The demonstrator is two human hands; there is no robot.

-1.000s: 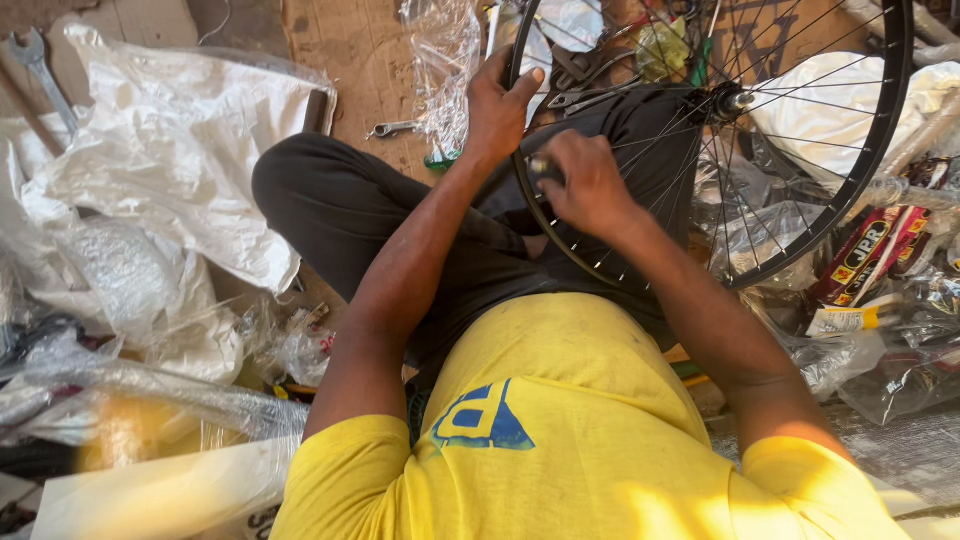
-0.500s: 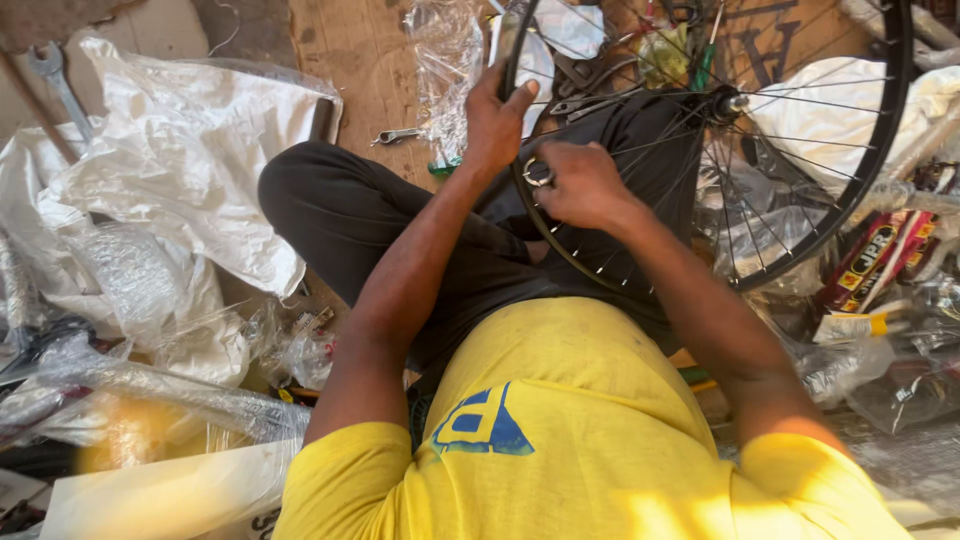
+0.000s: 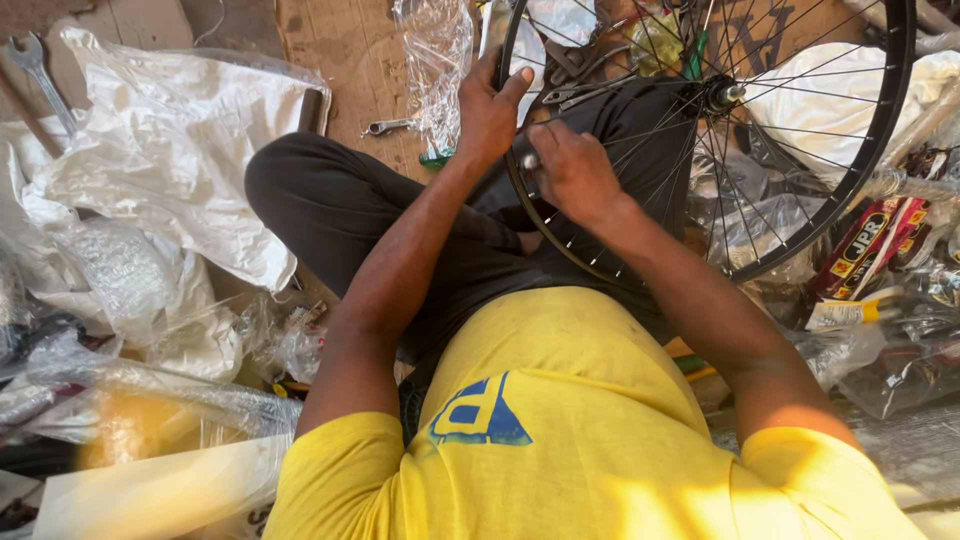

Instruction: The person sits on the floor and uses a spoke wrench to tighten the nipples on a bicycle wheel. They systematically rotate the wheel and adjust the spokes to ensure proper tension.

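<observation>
Cluttered cardboard floor (image 3: pixel 340 50), crumpled white plastic sheets (image 3: pixel 170 150) at left. Left hand (image 3: pixel 490 110) gripping black spoked bicycle wheel rim (image 3: pixel 890 120), upper right. Right hand (image 3: pixel 575 175) clenched around small silver tool (image 3: pixel 527 158).

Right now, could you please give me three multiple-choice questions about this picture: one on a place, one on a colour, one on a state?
1. Where does the small spanner lie?
A. on the cardboard
B. on the lap
C. inside the wheel

2. What colour is the shirt?
A. red
B. yellow
C. white

3. What does the left hand do?
A. rests on the knee
B. hangs free
C. grips the wheel rim

Answers: 1 A, it lies on brown cardboard beside the plastic wrap; 2 B, yellow fabric fills the foreground; 3 C, fingers curl around the black rim.
</observation>
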